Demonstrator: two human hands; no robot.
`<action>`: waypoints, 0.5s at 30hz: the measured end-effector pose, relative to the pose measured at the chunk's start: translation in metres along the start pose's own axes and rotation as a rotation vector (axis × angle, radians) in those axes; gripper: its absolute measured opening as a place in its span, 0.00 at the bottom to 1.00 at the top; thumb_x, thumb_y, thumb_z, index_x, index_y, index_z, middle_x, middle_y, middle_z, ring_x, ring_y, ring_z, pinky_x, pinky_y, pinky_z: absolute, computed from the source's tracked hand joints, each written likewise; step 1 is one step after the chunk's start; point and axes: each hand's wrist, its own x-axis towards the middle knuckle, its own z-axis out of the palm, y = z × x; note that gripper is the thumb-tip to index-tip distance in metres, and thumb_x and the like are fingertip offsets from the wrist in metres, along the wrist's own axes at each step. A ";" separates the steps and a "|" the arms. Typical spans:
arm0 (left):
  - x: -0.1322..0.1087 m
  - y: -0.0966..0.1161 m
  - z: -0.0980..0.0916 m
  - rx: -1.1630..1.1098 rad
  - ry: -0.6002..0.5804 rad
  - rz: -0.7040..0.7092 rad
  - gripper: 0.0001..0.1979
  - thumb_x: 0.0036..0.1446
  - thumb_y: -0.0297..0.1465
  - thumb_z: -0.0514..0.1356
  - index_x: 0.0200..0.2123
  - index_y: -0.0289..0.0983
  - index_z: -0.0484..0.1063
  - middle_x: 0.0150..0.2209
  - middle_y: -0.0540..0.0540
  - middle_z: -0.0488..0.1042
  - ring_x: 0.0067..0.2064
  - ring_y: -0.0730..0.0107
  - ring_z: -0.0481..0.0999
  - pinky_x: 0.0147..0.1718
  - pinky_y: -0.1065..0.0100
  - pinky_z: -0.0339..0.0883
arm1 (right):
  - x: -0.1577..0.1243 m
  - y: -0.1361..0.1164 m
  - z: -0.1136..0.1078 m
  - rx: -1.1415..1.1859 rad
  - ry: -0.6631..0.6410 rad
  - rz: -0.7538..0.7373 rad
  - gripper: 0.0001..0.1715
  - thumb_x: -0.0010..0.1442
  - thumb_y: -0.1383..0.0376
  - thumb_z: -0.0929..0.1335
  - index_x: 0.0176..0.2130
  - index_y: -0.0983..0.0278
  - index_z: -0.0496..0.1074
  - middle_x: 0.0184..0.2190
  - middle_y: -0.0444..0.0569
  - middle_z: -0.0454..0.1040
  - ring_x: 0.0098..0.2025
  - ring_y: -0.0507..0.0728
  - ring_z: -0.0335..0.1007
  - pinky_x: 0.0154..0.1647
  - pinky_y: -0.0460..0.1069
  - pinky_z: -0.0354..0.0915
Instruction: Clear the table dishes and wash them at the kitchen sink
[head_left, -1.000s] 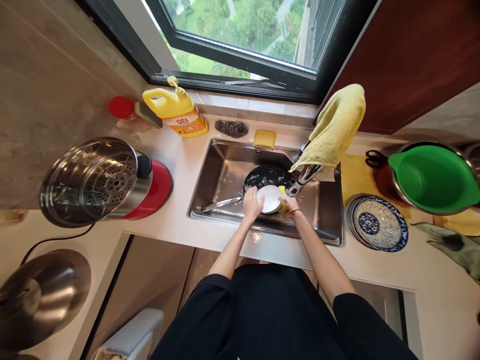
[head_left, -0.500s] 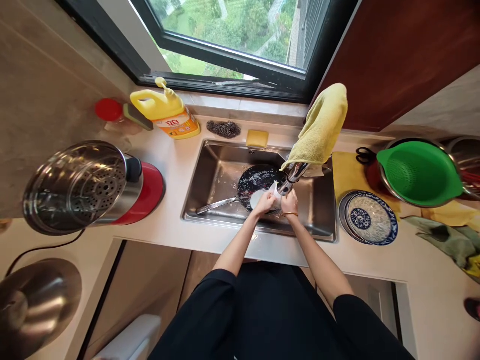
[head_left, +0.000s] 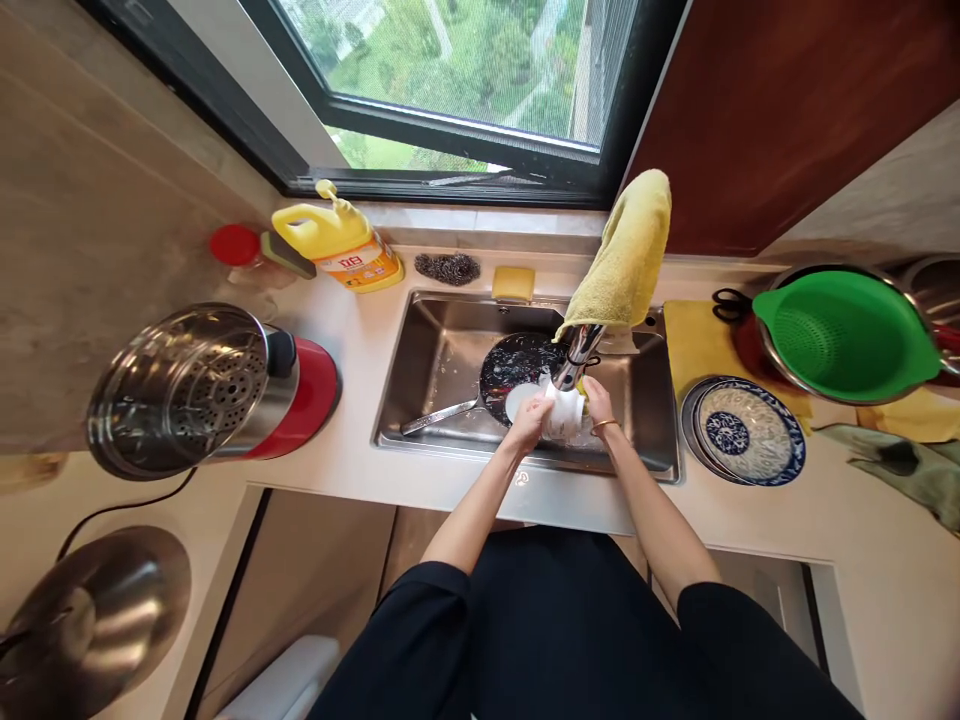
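Observation:
My left hand (head_left: 531, 422) is closed on a white cup (head_left: 564, 412), which is tilted on its side below the chrome faucet (head_left: 577, 358). On the cup's other side my right hand (head_left: 598, 402) has its fingers bent, with a bit of yellow at the fingertips; what it holds there is too small to make out. Under the hands, a black frying pan (head_left: 504, 370) with suds lies in the steel sink (head_left: 461, 318), its handle pointing left. A white round dish (head_left: 523, 402) is in the pan, partly covered by my left hand. A yellow cloth (head_left: 622, 255) hangs over the faucet.
Behind the sink are a yellow detergent jug (head_left: 349, 250), a steel-wool scrubber (head_left: 448, 268) and a yellow sponge (head_left: 514, 283). A steamer pot (head_left: 202, 380) stands left. Stacked plates (head_left: 750, 432), scissors (head_left: 729, 304) and a green colander (head_left: 844, 335) are right.
The white cup has come more into view below the faucet. My right hand has moved a little to the right, away from my left hand. The head view has shifted slightly.

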 end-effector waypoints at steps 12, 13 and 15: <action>0.023 -0.002 0.034 -0.317 0.407 0.159 0.06 0.51 0.31 0.63 0.32 0.34 0.70 0.29 0.49 0.74 0.33 0.72 0.74 0.42 0.68 0.65 | -0.071 0.035 0.038 0.036 0.396 0.016 0.34 0.61 0.49 0.55 0.58 0.65 0.64 0.53 0.57 0.68 0.53 0.60 0.66 0.52 0.57 0.64; 0.027 -0.005 0.035 -0.297 0.429 0.189 0.07 0.52 0.32 0.62 0.32 0.34 0.70 0.29 0.49 0.74 0.33 0.72 0.74 0.41 0.69 0.65 | -0.077 0.035 0.039 -0.068 0.427 -0.064 0.34 0.62 0.50 0.55 0.58 0.65 0.64 0.55 0.58 0.67 0.56 0.60 0.63 0.55 0.58 0.61; 0.032 -0.011 0.035 -0.238 0.427 0.249 0.07 0.53 0.33 0.61 0.33 0.34 0.70 0.30 0.48 0.74 0.35 0.72 0.74 0.41 0.70 0.65 | -0.084 0.029 0.038 -0.280 0.444 -0.251 0.32 0.63 0.51 0.56 0.57 0.66 0.66 0.58 0.60 0.62 0.60 0.61 0.57 0.59 0.58 0.56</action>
